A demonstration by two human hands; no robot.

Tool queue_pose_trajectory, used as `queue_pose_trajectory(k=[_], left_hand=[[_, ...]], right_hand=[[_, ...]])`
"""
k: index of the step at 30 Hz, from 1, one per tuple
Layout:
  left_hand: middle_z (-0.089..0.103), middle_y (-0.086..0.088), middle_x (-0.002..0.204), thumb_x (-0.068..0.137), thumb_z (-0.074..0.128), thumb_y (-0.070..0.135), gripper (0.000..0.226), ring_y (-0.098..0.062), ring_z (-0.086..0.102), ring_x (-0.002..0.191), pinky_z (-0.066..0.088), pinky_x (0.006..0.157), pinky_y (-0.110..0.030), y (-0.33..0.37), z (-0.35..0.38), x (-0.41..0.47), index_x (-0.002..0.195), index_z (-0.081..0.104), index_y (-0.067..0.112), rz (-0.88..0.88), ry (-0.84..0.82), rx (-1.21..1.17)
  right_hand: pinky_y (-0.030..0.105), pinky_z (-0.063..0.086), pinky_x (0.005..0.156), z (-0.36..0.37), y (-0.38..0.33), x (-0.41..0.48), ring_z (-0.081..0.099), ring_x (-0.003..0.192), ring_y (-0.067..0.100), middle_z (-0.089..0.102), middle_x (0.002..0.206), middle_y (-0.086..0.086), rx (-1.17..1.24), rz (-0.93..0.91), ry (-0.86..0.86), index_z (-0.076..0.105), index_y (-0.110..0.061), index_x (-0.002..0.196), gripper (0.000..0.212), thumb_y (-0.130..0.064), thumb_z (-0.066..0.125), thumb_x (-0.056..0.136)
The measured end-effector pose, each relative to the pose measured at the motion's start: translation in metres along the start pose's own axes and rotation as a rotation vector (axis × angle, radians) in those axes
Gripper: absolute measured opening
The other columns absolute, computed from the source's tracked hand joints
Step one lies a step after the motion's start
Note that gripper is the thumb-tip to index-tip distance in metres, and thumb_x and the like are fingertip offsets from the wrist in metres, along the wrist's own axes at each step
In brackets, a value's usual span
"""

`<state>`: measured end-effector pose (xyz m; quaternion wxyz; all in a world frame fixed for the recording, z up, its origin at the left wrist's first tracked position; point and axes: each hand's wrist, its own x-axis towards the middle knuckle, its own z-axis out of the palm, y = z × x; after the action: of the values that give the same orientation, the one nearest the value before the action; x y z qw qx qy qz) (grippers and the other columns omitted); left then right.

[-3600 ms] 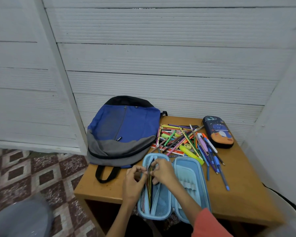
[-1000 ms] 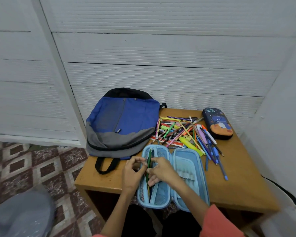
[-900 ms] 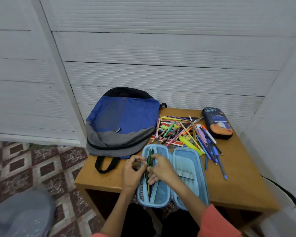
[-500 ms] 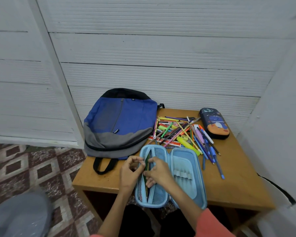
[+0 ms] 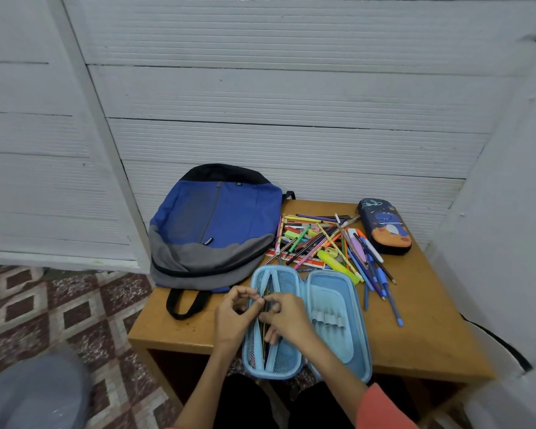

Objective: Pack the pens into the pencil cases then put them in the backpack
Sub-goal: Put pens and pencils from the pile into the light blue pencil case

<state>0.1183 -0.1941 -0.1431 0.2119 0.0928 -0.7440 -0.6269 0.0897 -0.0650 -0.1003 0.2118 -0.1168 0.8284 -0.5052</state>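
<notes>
Honestly, nothing much has moved since a few seconds back: both hands stay over the same half of the case with the same bunch between them, and only the view has drifted a little. Left hand (image 5: 232, 317) has thumb and forefinger pinched together right at the edge of the mesh pocket (image 5: 283, 357), touching the tops of the pencils (image 5: 264, 339); I can't tell if it's gripping mesh or a pencil. Right hand (image 5: 288, 320) has its fingers (image 5: 274, 306) curled and pinching those thin dark pencils from the other side, as if steering them down under the middle strap. The light blue pencil case (image 5: 334, 283) lies wide open directly under the fingers, at the near edge of the worktop (image 5: 430, 320), with its elastic-loop half just right of the right fingers. I'd say we're early in the packing step. The big heap of pens (image 5: 328, 243) lies well beyond the fingertips, up and to the right. The dark pencil case (image 5: 384, 224) past it looks closed, and the backpack (image 5: 217, 224) sits up and left of the left fingers, also closed as far as I can see. Next move, I reckon: let this bunch go once it's seated, reach forward to the heap, and grab a small handful all lined up one way, or they'll jam at the pocket mouth.
</notes>
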Motion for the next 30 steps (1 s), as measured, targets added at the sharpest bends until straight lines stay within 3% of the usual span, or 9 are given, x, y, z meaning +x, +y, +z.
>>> queue_pose_trajectory(k=[4, 8, 11, 14, 17, 20, 23, 30], left_hand=[[0.070, 0.005, 0.084, 0.078, 0.076, 0.006, 0.016, -0.011, 0.065, 0.080, 0.052, 0.075, -0.028, 0.001, 0.000, -0.001, 0.088, 0.065, 0.013, -0.017, 0.003, 0.003], [0.069, 0.005, 0.081, 0.078, 0.077, 0.008, 0.014, -0.012, 0.064, 0.079, 0.051, 0.074, -0.027, 0.002, 0.001, -0.001, 0.085, 0.065, 0.013, -0.036, 0.015, -0.008], [0.069, 0.004, 0.080, 0.077, 0.077, 0.007, 0.015, -0.010, 0.064, 0.077, 0.051, 0.072, -0.026, 0.003, 0.001, -0.001, 0.084, 0.066, 0.014, -0.038, 0.022, -0.006], [0.069, 0.003, 0.079, 0.077, 0.077, 0.007, 0.014, -0.010, 0.063, 0.076, 0.051, 0.072, -0.029, 0.002, 0.001, -0.001, 0.083, 0.066, 0.014, -0.046, 0.024, -0.005], [0.069, 0.002, 0.079, 0.078, 0.077, 0.008, 0.013, -0.013, 0.063, 0.075, 0.051, 0.072, -0.031, 0.001, 0.001, -0.001, 0.083, 0.066, 0.014, -0.043, 0.024, 0.000], [0.069, 0.002, 0.080, 0.078, 0.077, 0.007, 0.013, -0.015, 0.063, 0.077, 0.051, 0.073, -0.034, 0.002, 0.001, -0.001, 0.082, 0.066, 0.014, -0.044, 0.022, -0.001], [0.069, 0.002, 0.080, 0.078, 0.076, 0.007, 0.013, -0.013, 0.064, 0.078, 0.051, 0.073, -0.033, 0.004, 0.001, 0.000, 0.081, 0.066, 0.014, -0.043, 0.027, -0.001], [0.069, 0.004, 0.079, 0.078, 0.077, 0.009, 0.013, -0.014, 0.064, 0.078, 0.053, 0.075, -0.037, 0.001, 0.001, 0.000, 0.081, 0.066, 0.017, -0.045, 0.027, 0.013]], right_hand=[[0.025, 0.048, 0.041, -0.021, 0.001, 0.004, 0.061, 0.043, 0.020, 0.067, 0.064, 0.017, 0.036, -0.021, 0.113, 0.061, -0.006, 0.117, 0.028, -0.009, 0.066, 0.090], [0.026, 0.045, 0.041, -0.070, 0.013, 0.018, 0.052, 0.040, 0.016, 0.064, 0.059, 0.009, 0.020, -0.013, 0.378, 0.067, -0.015, 0.103, 0.016, -0.007, 0.061, 0.091], [0.033, 0.050, 0.056, -0.113, 0.032, 0.032, 0.057, 0.058, 0.020, 0.068, 0.076, 0.007, -0.125, -0.025, 0.561, 0.071, -0.011, 0.102, 0.021, -0.004, 0.056, 0.090], [0.028, 0.041, 0.059, -0.147, 0.051, 0.045, 0.062, 0.076, 0.025, 0.072, 0.098, 0.012, -0.348, 0.030, 0.667, 0.073, -0.009, 0.101, 0.023, -0.004, 0.054, 0.090], [0.029, 0.043, 0.062, -0.166, 0.063, 0.059, 0.064, 0.086, 0.028, 0.072, 0.100, 0.013, -0.502, 0.037, 0.670, 0.074, -0.010, 0.094, 0.019, -0.005, 0.056, 0.091], [0.034, 0.050, 0.065, -0.169, 0.057, 0.068, 0.063, 0.091, 0.030, 0.070, 0.104, 0.012, -0.684, -0.002, 0.584, 0.071, -0.013, 0.104, 0.023, -0.008, 0.051, 0.095], [0.035, 0.047, 0.069, -0.161, 0.049, 0.077, 0.063, 0.097, 0.034, 0.067, 0.113, 0.015, -0.827, 0.018, 0.554, 0.065, -0.010, 0.112, 0.024, -0.010, 0.048, 0.096], [0.033, 0.041, 0.065, -0.153, 0.059, 0.088, 0.063, 0.092, 0.039, 0.064, 0.118, 0.023, -0.692, 0.046, 0.666, 0.063, 0.000, 0.109, 0.020, -0.003, 0.054, 0.091]])
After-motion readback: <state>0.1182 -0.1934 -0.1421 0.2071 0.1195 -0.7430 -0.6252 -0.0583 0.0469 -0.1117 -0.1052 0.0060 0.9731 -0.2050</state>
